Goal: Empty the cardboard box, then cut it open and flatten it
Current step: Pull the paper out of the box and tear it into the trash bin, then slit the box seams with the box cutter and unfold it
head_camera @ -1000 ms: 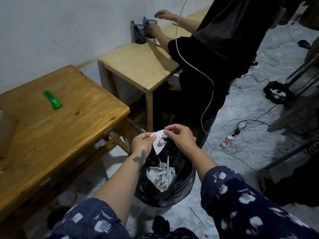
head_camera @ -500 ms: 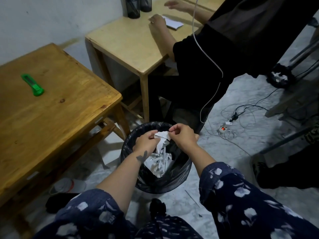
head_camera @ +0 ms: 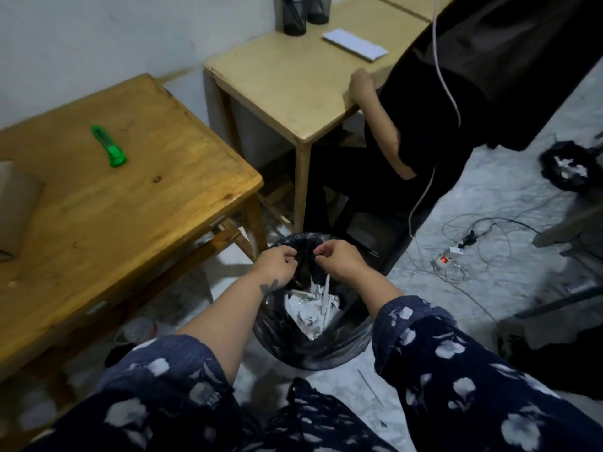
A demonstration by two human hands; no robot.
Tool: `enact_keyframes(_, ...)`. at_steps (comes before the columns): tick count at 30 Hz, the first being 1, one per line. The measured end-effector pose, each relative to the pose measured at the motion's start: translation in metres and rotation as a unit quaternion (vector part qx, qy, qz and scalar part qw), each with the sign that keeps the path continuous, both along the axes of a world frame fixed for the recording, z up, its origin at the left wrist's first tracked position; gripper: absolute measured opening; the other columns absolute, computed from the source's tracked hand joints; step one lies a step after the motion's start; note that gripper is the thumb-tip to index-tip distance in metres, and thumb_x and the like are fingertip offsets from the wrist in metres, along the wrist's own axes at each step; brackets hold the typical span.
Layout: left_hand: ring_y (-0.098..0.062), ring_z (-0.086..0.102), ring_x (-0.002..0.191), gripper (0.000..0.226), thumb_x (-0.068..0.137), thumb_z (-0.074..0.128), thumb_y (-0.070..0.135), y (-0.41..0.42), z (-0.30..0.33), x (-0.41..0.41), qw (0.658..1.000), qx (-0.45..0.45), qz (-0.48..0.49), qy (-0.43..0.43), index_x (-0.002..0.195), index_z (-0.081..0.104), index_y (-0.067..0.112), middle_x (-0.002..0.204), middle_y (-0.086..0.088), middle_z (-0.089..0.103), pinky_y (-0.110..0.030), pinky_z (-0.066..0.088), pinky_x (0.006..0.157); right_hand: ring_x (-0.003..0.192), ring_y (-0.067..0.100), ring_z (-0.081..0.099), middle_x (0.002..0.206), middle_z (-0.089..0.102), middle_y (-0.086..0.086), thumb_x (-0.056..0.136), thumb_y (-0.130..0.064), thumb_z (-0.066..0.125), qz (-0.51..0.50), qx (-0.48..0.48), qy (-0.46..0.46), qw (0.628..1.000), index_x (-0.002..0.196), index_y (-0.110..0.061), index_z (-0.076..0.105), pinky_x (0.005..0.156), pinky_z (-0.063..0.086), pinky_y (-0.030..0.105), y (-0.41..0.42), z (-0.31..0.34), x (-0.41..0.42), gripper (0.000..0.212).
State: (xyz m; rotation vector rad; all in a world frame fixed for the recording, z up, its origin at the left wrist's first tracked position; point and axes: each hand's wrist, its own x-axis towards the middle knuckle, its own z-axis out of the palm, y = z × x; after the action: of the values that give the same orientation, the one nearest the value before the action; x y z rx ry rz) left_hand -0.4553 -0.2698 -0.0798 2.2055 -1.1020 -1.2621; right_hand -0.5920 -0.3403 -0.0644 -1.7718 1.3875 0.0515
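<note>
Here both hands (head_camera: 277,264) (head_camera: 339,261), fingers curled together, empty, hover over the crinkly black-lined bin (head_camera: 342,347).

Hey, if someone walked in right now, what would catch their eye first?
Probably the two hands, left hand and right hand, held close together over the black-lined bin full of white paper scraps on the floor. Next, the bright green utility knife lying alone on the darker wooden table at left.

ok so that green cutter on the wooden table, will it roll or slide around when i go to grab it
The green cutter looks flat and slab-sided, lying flat on the wooden table, so it probably won't roll. Its plastic body suggests it is light and stiff. On that smooth tabletop a nudge might make it slide.
</note>
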Motion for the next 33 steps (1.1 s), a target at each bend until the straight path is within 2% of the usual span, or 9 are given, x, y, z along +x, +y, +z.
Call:
enact_keyframes(5,-0.010,0.053,0.102,0.029,0.096,0.048,0.021,0.022,0.037,0.059,0.996,-0.040,0.060,-0.046,0.121,0.061,0.019,0.118,0.006,0.060,-0.021,0.038,0.083,0.103,0.021,0.060,0.111,0.067,0.002,0.089,-0.026,0.058,0.098,-0.045,-0.005,0.994,0.104,-0.023,0.067,0.086,0.047,0.030,0.001,0.034,0.061,0.018)
enact_keyframes(8,-0.013,0.056,0.095,0.028,0.096,0.048,0.021,0.038,0.057,0.097,0.989,-0.073,0.111,-0.063,0.120,0.062,0.019,0.116,0.001,0.063,-0.023,0.040,0.079,0.101,0.019,0.061,0.108,0.066,0.000,0.090,-0.025,0.056,0.148,-0.055,-0.030,0.987,0.105,-0.021,0.068,0.080,0.045,0.027,0.007,0.056,0.104,0.019)
enact_keyframes(11,-0.019,0.059,0.105,0.027,0.097,0.049,0.019,0.056,0.073,0.132,0.979,-0.101,0.158,-0.076,0.119,0.063,0.017,0.114,0.000,0.064,-0.024,0.042,0.084,0.092,0.018,0.060,0.101,0.065,0.002,0.090,-0.024,0.055,0.173,-0.056,-0.053,0.982,0.103,-0.020,0.068,0.076,0.045,0.027,0.017,0.070,0.151,0.019)
enact_keyframes(14,-0.024,0.063,0.103,0.021,0.095,0.054,0.017,0.070,0.079,0.172,0.964,-0.132,0.218,-0.076,0.111,0.067,0.019,0.112,-0.004,0.069,-0.031,0.048,0.088,0.091,0.021,0.059,0.104,0.065,0.006,0.091,-0.024,0.053,0.201,-0.067,-0.057,0.976,0.106,-0.020,0.067,0.075,0.044,0.027,0.027,0.077,0.199,0.021)
enact_keyframes(19,-0.016,0.063,0.094,0.019,0.095,0.049,0.016,0.094,0.093,0.249,0.940,-0.168,0.267,-0.132,0.101,0.064,0.026,0.112,0.002,0.069,-0.029,0.050,0.084,0.092,0.022,0.061,0.107,0.065,0.006,0.091,-0.024,0.053,0.196,-0.069,-0.071,0.976,0.101,-0.021,0.067,0.078,0.049,0.032,0.035,0.079,0.276,0.017)
enact_keyframes(23,-0.012,0.058,0.097,0.026,0.096,0.048,0.015,0.110,0.098,0.308,0.916,-0.166,0.286,-0.228,0.113,0.063,0.026,0.120,0.008,0.062,-0.025,0.043,0.078,0.096,0.020,0.060,0.107,0.064,0.005,0.093,-0.020,0.052,0.171,-0.075,-0.065,0.980,0.105,-0.018,0.067,0.086,0.049,0.033,0.031,0.075,0.334,0.019)
enact_keyframes(26,-0.017,0.053,0.114,0.030,0.093,0.049,0.016,0.122,0.092,0.350,0.894,-0.182,0.273,-0.305,0.118,0.059,0.028,0.128,0.005,0.058,-0.033,0.041,0.094,0.097,0.020,0.059,0.108,0.065,0.006,0.093,-0.018,0.051,0.138,-0.100,-0.068,0.983,0.106,-0.017,0.066,0.080,0.046,0.028,0.026,0.067,0.373,0.020)
enact_keyframes(30,-0.018,0.037,0.135,0.044,0.093,0.050,0.036,0.140,0.072,0.396,0.890,-0.118,0.205,-0.389,0.137,0.044,0.030,0.144,0.005,0.045,-0.042,0.025,0.110,0.095,0.020,0.061,0.116,0.063,0.005,0.092,-0.018,0.054,0.095,-0.115,-0.072,0.986,0.114,-0.020,0.063,0.071,0.048,0.027,0.020,0.050,0.414,0.024)
enact_keyframes(33,-0.013,0.026,0.141,0.049,0.094,0.046,0.045,0.147,0.059,0.407,0.900,-0.094,0.184,-0.385,0.141,0.040,0.033,0.151,0.009,0.034,-0.044,0.015,0.113,0.111,0.026,0.056,0.125,0.059,0.007,0.090,-0.021,0.058,0.073,-0.145,-0.052,0.985,0.116,-0.024,0.062,0.089,0.051,0.039,0.015,0.036,0.436,0.027)
